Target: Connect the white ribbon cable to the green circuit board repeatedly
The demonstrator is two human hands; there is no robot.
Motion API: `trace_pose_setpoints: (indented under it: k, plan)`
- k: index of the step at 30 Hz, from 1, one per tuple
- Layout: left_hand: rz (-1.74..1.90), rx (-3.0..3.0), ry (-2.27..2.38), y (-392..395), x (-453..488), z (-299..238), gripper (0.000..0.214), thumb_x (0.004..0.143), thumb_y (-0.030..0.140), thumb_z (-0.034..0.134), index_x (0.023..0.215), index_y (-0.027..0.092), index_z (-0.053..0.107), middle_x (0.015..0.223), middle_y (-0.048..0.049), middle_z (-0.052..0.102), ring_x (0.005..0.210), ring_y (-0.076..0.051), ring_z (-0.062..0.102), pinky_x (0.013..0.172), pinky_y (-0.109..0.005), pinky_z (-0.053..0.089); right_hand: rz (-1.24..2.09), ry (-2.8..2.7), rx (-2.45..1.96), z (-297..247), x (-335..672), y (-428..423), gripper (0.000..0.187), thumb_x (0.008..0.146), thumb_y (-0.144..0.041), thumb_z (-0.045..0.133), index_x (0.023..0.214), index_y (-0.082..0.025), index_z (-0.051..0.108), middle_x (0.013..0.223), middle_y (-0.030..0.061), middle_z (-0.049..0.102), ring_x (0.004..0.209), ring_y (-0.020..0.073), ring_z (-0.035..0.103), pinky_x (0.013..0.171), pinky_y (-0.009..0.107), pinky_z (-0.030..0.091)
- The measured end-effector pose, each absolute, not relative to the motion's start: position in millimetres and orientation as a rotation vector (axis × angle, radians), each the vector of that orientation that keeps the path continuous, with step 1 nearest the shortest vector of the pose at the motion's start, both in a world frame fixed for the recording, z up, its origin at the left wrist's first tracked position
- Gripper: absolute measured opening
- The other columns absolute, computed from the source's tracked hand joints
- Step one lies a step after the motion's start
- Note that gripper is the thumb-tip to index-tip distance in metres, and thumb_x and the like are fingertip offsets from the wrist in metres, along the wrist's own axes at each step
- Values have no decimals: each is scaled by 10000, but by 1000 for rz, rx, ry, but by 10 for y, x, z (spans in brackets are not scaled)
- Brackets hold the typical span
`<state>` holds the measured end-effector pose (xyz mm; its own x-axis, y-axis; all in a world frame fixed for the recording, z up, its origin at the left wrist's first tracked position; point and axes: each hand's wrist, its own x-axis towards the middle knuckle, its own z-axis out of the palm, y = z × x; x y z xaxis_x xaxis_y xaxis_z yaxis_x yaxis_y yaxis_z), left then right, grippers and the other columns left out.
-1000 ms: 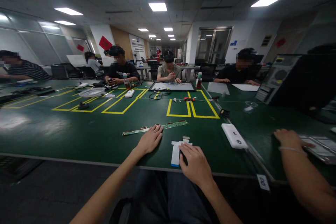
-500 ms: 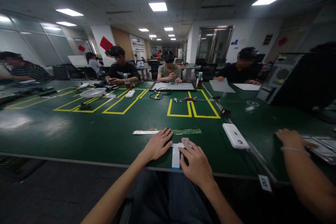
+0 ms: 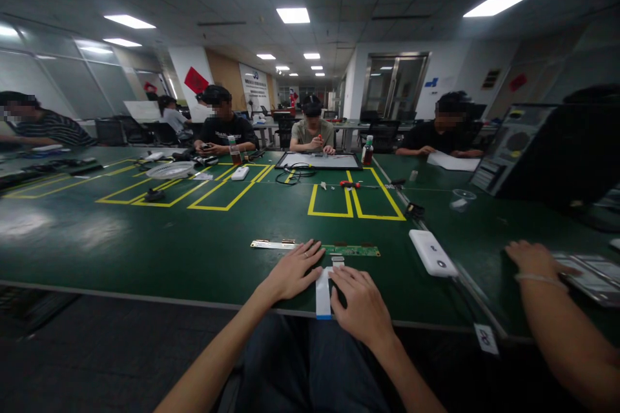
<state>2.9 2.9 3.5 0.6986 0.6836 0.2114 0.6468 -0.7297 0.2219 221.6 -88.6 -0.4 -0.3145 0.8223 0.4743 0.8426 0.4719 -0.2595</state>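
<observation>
My left hand point(image 3: 293, 271) lies palm down with its fingers stretched out over the middle of a long, narrow green circuit board point(image 3: 352, 250), hiding part of it. Its thumb reaches to the edge of a white flat ribbon cable point(image 3: 323, 297). On the other side of that cable, my right hand point(image 3: 363, 303) rests with slightly bent, spread fingers, the fingertips on the cable's upper part. The cable's blue-tipped end points toward me at the table edge, and a small connector end point(image 3: 338, 260) shows just below the board.
A white power bank point(image 3: 433, 253) with a cable lies to the right. Beyond it rests another person's hand point(image 3: 535, 259) beside a metallic flat device point(image 3: 593, 277). A computer tower point(image 3: 513, 148) stands behind. Further back are yellow tape outlines, a red screwdriver point(image 3: 349, 184) and several people.
The circuit board has shifted slightly right with my left hand. The cable's upper part, earlier spread sideways, now runs straighter up to the connector. My right hand has barely moved.
</observation>
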Motion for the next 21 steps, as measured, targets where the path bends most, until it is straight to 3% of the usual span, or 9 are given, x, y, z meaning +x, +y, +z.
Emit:
trace_pose_setpoints:
  k: [6,11,21]
  plan:
    - [466,2785,996,42,11,34,611,1088,511,340,1632,233,336,1703,-70,275,1609,-247,157,1305,-489,201,-85,-2148,-1420,36,2206,-883,507,934,-195,537,1437,-181,600,1496,90,588,1436,273,457,1149,452,411]
    - [450,2822,892,46,7,60,575,1103,443,314,1652,276,273,1725,-24,204,1614,-225,116,1318,-486,144,-46,-2162,-1456,-12,2198,-855,472,952,-224,510,1406,-150,617,1456,114,621,1388,251,523,1163,434,389]
    - [394,2770,814,45,18,95,568,1095,401,334,1643,255,311,1691,-34,316,1596,-214,213,1309,-446,208,-43,-2149,-1454,11,2188,-869,440,953,-225,521,1371,-150,635,1416,110,649,1357,252,538,1148,423,396]
